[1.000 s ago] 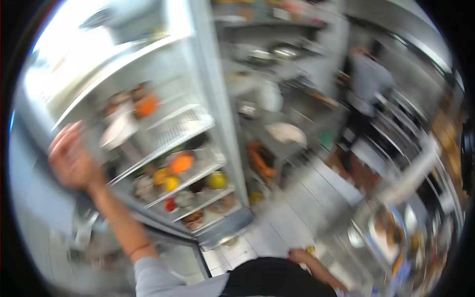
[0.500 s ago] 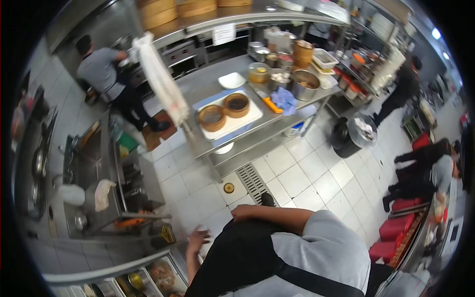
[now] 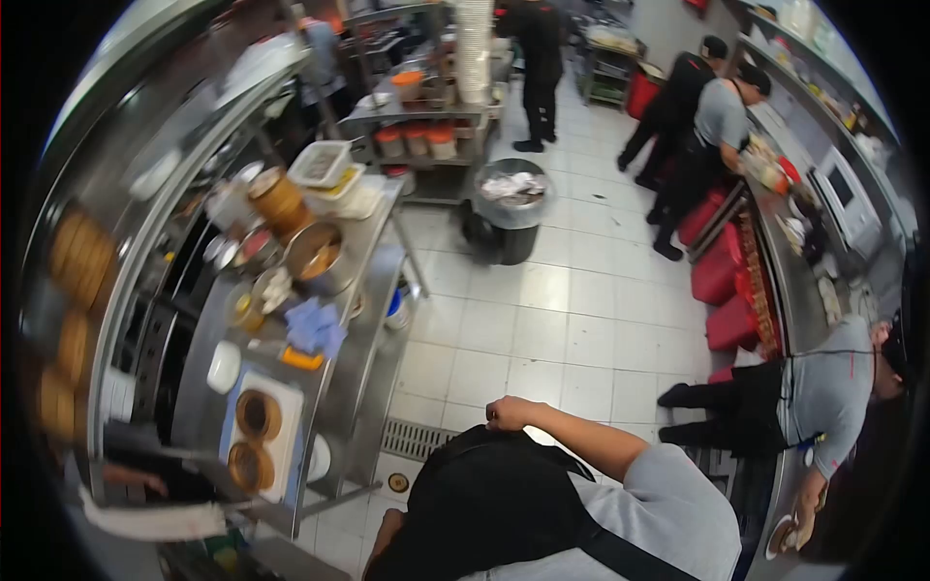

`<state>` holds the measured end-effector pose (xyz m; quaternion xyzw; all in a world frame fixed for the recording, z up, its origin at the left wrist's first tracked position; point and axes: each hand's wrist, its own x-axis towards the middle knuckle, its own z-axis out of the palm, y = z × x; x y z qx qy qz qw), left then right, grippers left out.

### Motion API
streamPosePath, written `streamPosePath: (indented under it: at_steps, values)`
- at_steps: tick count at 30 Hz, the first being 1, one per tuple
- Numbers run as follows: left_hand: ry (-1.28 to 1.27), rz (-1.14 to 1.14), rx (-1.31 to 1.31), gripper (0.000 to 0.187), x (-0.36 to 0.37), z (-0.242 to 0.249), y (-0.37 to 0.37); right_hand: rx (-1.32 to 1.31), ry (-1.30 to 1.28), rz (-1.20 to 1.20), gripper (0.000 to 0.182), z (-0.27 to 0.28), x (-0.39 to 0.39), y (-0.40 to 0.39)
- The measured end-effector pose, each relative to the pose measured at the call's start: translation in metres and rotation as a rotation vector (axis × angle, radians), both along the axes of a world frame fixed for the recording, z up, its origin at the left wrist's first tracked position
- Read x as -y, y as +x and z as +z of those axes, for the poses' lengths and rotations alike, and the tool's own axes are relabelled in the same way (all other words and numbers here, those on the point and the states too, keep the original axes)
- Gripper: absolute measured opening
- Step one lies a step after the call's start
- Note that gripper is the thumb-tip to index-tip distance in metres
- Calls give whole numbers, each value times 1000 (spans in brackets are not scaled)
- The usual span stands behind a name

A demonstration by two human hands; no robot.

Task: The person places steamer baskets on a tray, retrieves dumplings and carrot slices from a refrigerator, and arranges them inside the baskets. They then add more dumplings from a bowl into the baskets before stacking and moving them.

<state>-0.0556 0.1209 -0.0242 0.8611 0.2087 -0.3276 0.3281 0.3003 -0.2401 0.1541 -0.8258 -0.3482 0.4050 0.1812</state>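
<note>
My right hand (image 3: 509, 413) is curled closed in front of my black apron (image 3: 484, 494). Anything inside its fingers is hidden. At the apron's left edge only a strip of skin from my left arm or hand shows, its fingers out of sight. Two round bamboo steamer baskets (image 3: 252, 467) stand on a white tray (image 3: 288, 426) on the steel table to my left, apart from both hands. Close to them lie a white dish (image 3: 224, 367), an orange-handled tool (image 3: 302, 359) and a crumpled blue cloth (image 3: 315, 327).
Pots and tubs, including a steel pot (image 3: 316, 258), crowd the table's far end. A lined bin (image 3: 513, 208) stands on the tiled floor ahead. Co-workers work along the right counter, the nearest co-worker (image 3: 828, 397) bent over it. A floor drain (image 3: 417, 439) lies ahead-left.
My view has swung to the right, so the steel table now sits at the left. My left hand, earlier visible with fingers spread, is mostly hidden. The right hand stays curled at the apron.
</note>
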Motion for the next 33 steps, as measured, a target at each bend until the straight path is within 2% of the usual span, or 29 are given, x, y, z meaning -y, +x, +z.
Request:
streamPosePath:
  at_steps: [1, 2, 4, 5, 6, 7, 8, 9, 10, 12, 14, 15, 17, 18, 19, 21, 22, 23, 24, 25, 27, 28, 30, 32, 33]
  values:
    - [-24, -8, 8, 22, -1, 9, 31, -6, -10, -32, 42, 3, 15, 11]
    - [-38, -31, 23, 22, 1, 16, 64, -28, 102, -140, 40, 3, 30, 21]
    - [-11, -125, 54, 20, 33, 72, 142, -58, 239, -290, 38, 7, 52, 52]
    - [-54, -179, -7, 17, 24, 25, 176, -73, 263, -315, 38, 16, 58, 68]
    - [-242, -58, -145, 19, 9, -58, 194, -238, 236, -395, 36, 49, 57, 89]
    - [-103, -223, -248, 27, 35, -4, 249, -387, 321, -531, 31, 42, 61, 110]
    - [-44, -442, 76, 37, 35, -50, 271, -438, 366, -574, 29, 44, 65, 135]
    - [71, -391, -37, 42, 53, -34, 319, -405, 400, -608, 31, 51, 69, 160]
    - [72, -244, -28, 41, 69, 0, 366, -447, 436, -652, 30, 44, 74, 196]
    - [22, -292, 91, 37, 94, 21, 450, -413, 511, -743, 28, 25, 104, 255]
    - [-70, -61, 196, 34, 118, 12, 520, -252, 464, -806, 26, -30, 167, 307]
    - [-66, -26, 204, 34, 123, 15, 556, -246, 457, -935, 27, -66, 206, 325]
    - [21, -71, 58, 42, 161, 18, 616, -286, 367, -1156, 28, -143, 327, 325]
    - [-20, -91, 68, 40, 178, 24, 646, -429, 334, -1323, 27, -167, 380, 313]
    - [-65, -147, 104, 40, 196, 21, 676, -378, -2, -1497, 19, -116, 381, 291]
    - [-117, -297, 205, 39, 228, 12, 729, -534, 45, -1618, 20, -141, 460, 250]
    - [-139, -376, 275, 38, 245, 6, 754, -906, 343, -1816, 21, -126, 490, 228]
    - [-210, -373, 212, 39, 258, 25, 764, -616, -26, -1517, 38, -190, 553, 193]
    - [-265, -359, 149, 41, 270, 40, 791, -532, 29, -1709, 30, -157, 529, 184]
    - [-256, -418, 106, 41, 282, 38, 816, -519, 142, -1921, 36, -143, 524, 178]
    - [-210, -555, 66, 41, 299, 24, 853, -499, 132, -2097, 51, -137, 519, 171]
    - [-173, -629, 77, 42, 304, 14, 879, -576, 97, -2127, 52, -143, 518, 183]
    - [-40, -719, -120, 43, 314, 15, 911, -724, 60, -2115, 54, -166, 518, 186]
    - [63, -752, 95, 44, 329, -4, 940, -751, 7, -1968, 53, -180, 533, 261]
    - [56, -763, 85, 44, 348, 5, 948, -681, 130, -1872, 54, -192, 543, 293]
